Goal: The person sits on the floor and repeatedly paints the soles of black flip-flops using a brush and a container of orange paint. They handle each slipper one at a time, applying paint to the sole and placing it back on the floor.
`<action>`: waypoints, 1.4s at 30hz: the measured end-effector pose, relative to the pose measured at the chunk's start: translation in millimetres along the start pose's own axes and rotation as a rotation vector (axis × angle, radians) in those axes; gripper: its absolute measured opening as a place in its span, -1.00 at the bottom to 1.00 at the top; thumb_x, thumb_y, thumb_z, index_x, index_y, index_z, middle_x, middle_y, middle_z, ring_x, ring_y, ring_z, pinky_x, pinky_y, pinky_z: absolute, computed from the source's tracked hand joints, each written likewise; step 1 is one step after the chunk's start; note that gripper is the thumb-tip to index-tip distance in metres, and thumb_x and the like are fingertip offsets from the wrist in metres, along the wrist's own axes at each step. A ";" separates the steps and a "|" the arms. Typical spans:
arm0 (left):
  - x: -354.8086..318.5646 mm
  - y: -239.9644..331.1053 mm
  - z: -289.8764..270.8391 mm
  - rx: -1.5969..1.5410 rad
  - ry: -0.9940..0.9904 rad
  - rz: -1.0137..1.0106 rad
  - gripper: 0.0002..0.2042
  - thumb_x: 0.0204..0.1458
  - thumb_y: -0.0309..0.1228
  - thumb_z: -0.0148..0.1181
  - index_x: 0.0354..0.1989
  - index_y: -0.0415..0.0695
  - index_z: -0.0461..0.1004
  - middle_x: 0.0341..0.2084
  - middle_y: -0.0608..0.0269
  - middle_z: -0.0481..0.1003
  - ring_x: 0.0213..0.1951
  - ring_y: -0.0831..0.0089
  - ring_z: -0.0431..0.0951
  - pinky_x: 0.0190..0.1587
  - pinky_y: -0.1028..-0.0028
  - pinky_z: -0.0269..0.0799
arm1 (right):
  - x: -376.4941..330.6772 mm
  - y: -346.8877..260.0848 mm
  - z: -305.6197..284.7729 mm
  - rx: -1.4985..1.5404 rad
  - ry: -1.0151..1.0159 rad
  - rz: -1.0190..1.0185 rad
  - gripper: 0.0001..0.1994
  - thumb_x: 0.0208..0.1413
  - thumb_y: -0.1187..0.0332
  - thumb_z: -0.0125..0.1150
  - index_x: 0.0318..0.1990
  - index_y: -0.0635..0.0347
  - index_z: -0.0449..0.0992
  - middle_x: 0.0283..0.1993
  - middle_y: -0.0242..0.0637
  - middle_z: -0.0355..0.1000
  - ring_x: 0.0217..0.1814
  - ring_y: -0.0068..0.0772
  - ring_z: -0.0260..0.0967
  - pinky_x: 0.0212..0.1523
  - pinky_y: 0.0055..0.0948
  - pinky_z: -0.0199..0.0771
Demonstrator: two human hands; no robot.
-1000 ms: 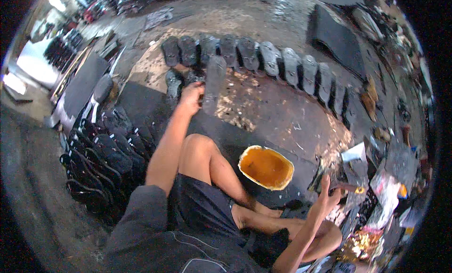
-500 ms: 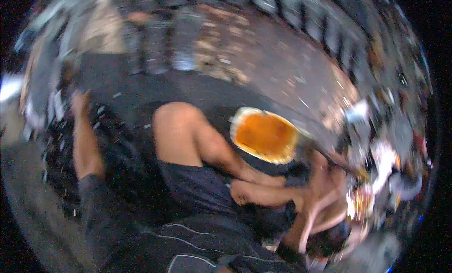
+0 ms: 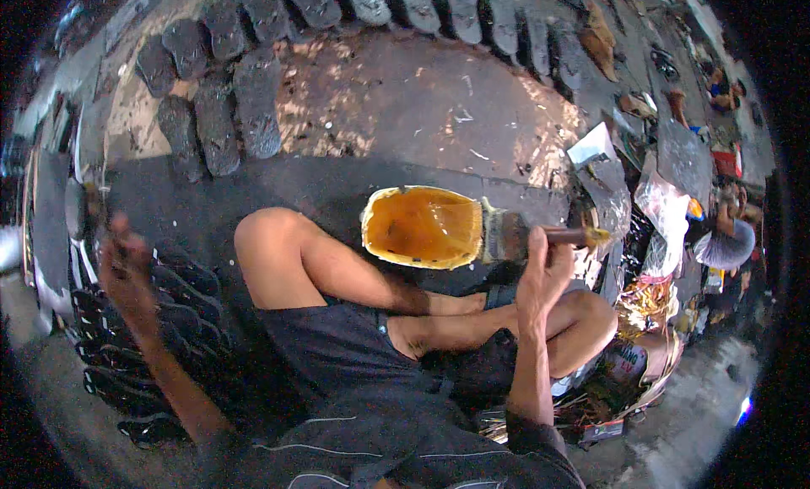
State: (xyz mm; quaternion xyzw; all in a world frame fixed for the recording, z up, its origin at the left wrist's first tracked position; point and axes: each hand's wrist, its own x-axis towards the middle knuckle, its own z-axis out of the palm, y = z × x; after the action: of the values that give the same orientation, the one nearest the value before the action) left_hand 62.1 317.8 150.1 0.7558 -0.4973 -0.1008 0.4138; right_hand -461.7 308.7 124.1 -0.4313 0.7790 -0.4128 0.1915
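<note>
My right hand (image 3: 544, 274) is closed round the handle of a wide brush (image 3: 580, 236). The brush lies sideways, its bristle end at the right rim of a pale tub (image 3: 366, 236) of amber, glue-like liquid (image 3: 418, 227). A translucent sheet of the liquid shows by the bristles, inside the tub. Out to the left, my left hand (image 3: 126, 265) is smeared by motion, so its fingers and anything in them do not show clearly. It is beside a pile of black shoe soles (image 3: 160, 337).
Dark soles (image 3: 215, 126) stand in rows along the far side of a worn brown board (image 3: 405, 101). At the right are plastic bags (image 3: 662, 210), scraps and a basket-like container (image 3: 666, 367). My bent legs (image 3: 329, 261) are just this side of the tub.
My right hand has moved up and left, bringing the brush to the tub's rim. My left hand is lower and closer to my body. The whole view has shifted and sharpened.
</note>
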 end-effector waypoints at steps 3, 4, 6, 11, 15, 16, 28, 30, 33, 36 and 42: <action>-98.5 67.9 42.4 0.194 -0.325 0.313 -0.68 0.02 -0.57 0.35 0.00 -0.14 0.63 0.18 0.16 0.50 0.20 0.13 0.44 0.28 0.18 0.33 | -2.2 26.5 -10.9 -0.085 -0.083 -0.017 -0.76 0.25 0.31 0.33 -0.16 0.38 0.56 -0.26 -0.17 0.61 -0.26 -0.39 0.46 -0.15 -0.32 0.51; -126.5 64.2 54.2 0.279 -0.397 0.450 -0.64 -0.01 -0.62 0.33 0.02 -0.14 0.62 0.33 0.09 0.41 0.35 0.06 0.33 0.40 0.13 0.22 | -9.3 24.5 -13.7 -0.148 -0.133 0.016 -0.75 0.23 0.31 0.35 -0.18 0.38 0.56 -0.28 -0.12 0.61 -0.27 -0.36 0.48 -0.15 -0.30 0.51; -154.1 83.1 64.4 0.454 -0.383 0.382 -0.57 0.00 -0.50 0.37 0.12 -0.11 0.62 0.24 0.15 0.50 0.28 0.04 0.38 0.35 0.09 0.27 | -27.6 17.6 -21.6 -0.099 -0.378 0.082 -0.76 0.18 0.32 0.37 -0.23 0.38 0.59 -0.36 -0.07 0.60 -0.30 -0.43 0.48 -0.18 -0.28 0.52; -140.9 116.6 61.2 -0.392 -0.535 -0.222 -0.47 0.10 -0.44 0.25 0.31 -0.26 0.46 0.25 -0.01 0.48 0.18 0.14 0.51 0.34 0.28 0.28 | -17.6 19.6 -37.4 0.653 -0.215 0.322 -0.79 0.28 0.30 0.23 -0.09 0.26 0.58 -0.23 -0.37 0.54 -0.18 -0.60 0.45 -0.22 -0.50 0.45; -177.0 125.8 100.7 -1.449 -0.637 -0.651 -0.39 0.23 -0.01 0.01 0.25 -0.30 0.40 0.07 -0.16 0.55 0.00 0.12 0.64 0.01 0.26 0.61 | 2.5 -43.4 -39.1 0.759 -0.122 0.029 -0.76 0.14 0.35 0.45 -0.09 0.21 0.60 -0.20 -0.37 0.61 -0.18 -0.53 0.50 -0.08 -0.44 0.52; -182.0 132.8 105.4 -1.460 -0.676 -0.712 -0.39 0.24 0.01 0.00 0.23 -0.29 0.41 0.05 -0.14 0.56 -0.05 0.15 0.65 -0.04 0.29 0.61 | -6.7 -59.3 -37.3 0.610 -0.331 -0.072 -0.72 0.02 0.34 0.55 -0.15 0.23 0.64 -0.27 -0.34 0.63 -0.17 -0.54 0.52 -0.08 -0.45 0.53; -208.7 146.0 123.7 -0.918 -0.541 -0.091 -0.41 0.22 0.07 -0.03 -0.01 -0.33 0.53 -0.17 0.01 0.64 -0.33 0.24 0.65 -0.27 0.38 0.60 | -58.5 -69.2 -24.7 0.398 -0.188 -0.711 -0.76 -0.04 0.40 0.58 -0.24 0.23 0.65 -0.36 -0.21 0.60 -0.39 -0.25 0.54 -0.24 -0.31 0.56; -200.9 146.9 124.5 -1.374 -0.834 -0.441 -0.45 0.21 0.06 -0.01 -0.12 -0.28 0.55 -0.23 0.03 0.64 -0.37 0.27 0.63 -0.28 0.37 0.56 | -24.8 -63.6 -29.2 0.345 -0.173 -0.433 -0.77 0.05 0.37 0.52 -0.17 0.22 0.63 -0.35 -0.19 0.62 -0.38 -0.26 0.53 -0.23 -0.25 0.58; -195.4 131.2 123.2 -1.521 -1.106 -0.632 -0.49 0.20 0.05 -0.01 -0.19 -0.24 0.57 -0.33 0.07 0.63 -0.42 0.29 0.60 -0.24 0.34 0.54 | 20.8 -63.4 -28.5 0.607 0.032 -0.182 -0.72 0.08 0.29 0.54 -0.19 0.28 0.62 -0.28 -0.12 0.67 -0.32 -0.36 0.61 -0.22 -0.31 0.60; -198.1 151.5 118.8 -1.581 -0.989 -0.593 -0.47 0.20 0.05 -0.02 -0.09 -0.24 0.56 -0.36 0.08 0.62 -0.42 0.29 0.58 -0.21 0.33 0.55 | -26.1 -73.3 -43.8 0.412 -0.146 -0.496 -0.73 0.09 0.32 0.54 -0.17 0.28 0.61 -0.29 -0.10 0.66 -0.28 -0.34 0.64 -0.22 -0.33 0.61; -195.7 134.2 121.8 -1.604 -1.003 -0.489 -0.45 0.28 0.03 -0.04 0.15 -0.22 0.49 -0.14 0.05 0.61 -0.19 0.20 0.61 -0.03 0.23 0.57 | 22.8 -66.3 -45.3 0.422 0.105 -0.397 -0.65 0.02 0.24 0.61 -0.19 0.29 0.61 -0.32 -0.16 0.67 -0.38 -0.36 0.63 -0.35 -0.33 0.59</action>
State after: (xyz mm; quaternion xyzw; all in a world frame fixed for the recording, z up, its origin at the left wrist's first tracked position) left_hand -191.2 395.4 119.2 0.2015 -0.2291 -0.8022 0.5132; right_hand -469.9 292.4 205.6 -0.5040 0.5852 -0.6168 0.1519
